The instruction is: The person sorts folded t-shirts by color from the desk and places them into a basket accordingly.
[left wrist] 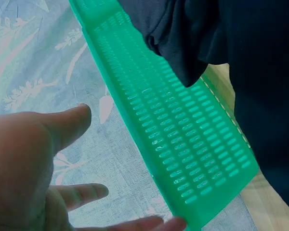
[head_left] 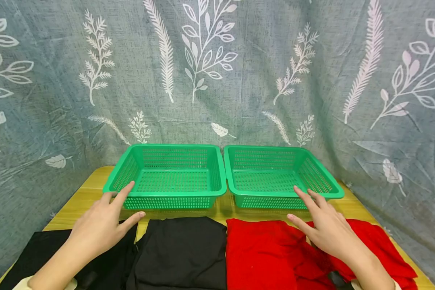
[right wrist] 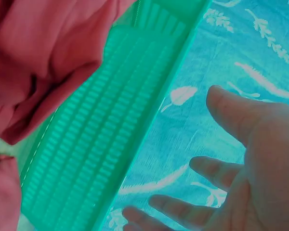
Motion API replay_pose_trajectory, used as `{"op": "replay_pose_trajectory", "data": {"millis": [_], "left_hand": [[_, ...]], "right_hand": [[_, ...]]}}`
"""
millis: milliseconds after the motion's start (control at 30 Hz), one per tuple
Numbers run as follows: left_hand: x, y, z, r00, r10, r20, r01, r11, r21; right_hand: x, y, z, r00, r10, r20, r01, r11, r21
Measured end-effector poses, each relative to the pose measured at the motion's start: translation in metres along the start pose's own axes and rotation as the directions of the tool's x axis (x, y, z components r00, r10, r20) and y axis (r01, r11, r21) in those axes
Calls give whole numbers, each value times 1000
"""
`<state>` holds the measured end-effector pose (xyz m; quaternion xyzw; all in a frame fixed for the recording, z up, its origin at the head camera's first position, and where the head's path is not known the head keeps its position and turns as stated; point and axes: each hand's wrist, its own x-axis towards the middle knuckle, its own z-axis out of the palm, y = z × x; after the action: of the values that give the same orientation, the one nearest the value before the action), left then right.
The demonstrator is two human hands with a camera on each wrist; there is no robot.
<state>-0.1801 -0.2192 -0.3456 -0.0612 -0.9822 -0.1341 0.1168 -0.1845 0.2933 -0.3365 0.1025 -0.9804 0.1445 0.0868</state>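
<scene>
My left hand (head_left: 101,221) hovers with spread fingers over a black folded cloth (head_left: 40,257), near the front left corner of the left green basket (head_left: 170,202). A second black cloth (head_left: 181,253) lies to its right. On the other side, my right hand (head_left: 330,229) is held with fingers extended above the red cloths, close to the front of the right green basket (head_left: 272,202). One red cloth (head_left: 257,253) lies near the middle, another red cloth (head_left: 380,249) at the far right. Neither hand holds anything; both wrist views show fingers apart from the cloth.
Both plastic baskets have slotted walls, stand side by side at the back of the yellow wooden table (head_left: 221,211), and hold nothing. A grey-green curtain (head_left: 253,72) with white leaf prints hangs behind and along both sides.
</scene>
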Motion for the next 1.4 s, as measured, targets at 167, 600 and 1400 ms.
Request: {"op": "replay_pose_trajectory", "data": {"millis": [167, 600, 1400], "left_hand": [[-1, -4, -4, 1000, 20, 22, -18, 997, -69], [-2, -11, -5, 963, 78, 260, 9, 948, -317], [-11, -4, 24, 891, 175, 418, 45, 884, -466]], "right_hand": [[-3, -16, -3, 999, -23, 31, 20, 996, 87], [0, -55, 10, 954, -148, 263, 3, 876, 482], [14, -109, 66, 816, -348, 461, -14, 786, 619]]}}
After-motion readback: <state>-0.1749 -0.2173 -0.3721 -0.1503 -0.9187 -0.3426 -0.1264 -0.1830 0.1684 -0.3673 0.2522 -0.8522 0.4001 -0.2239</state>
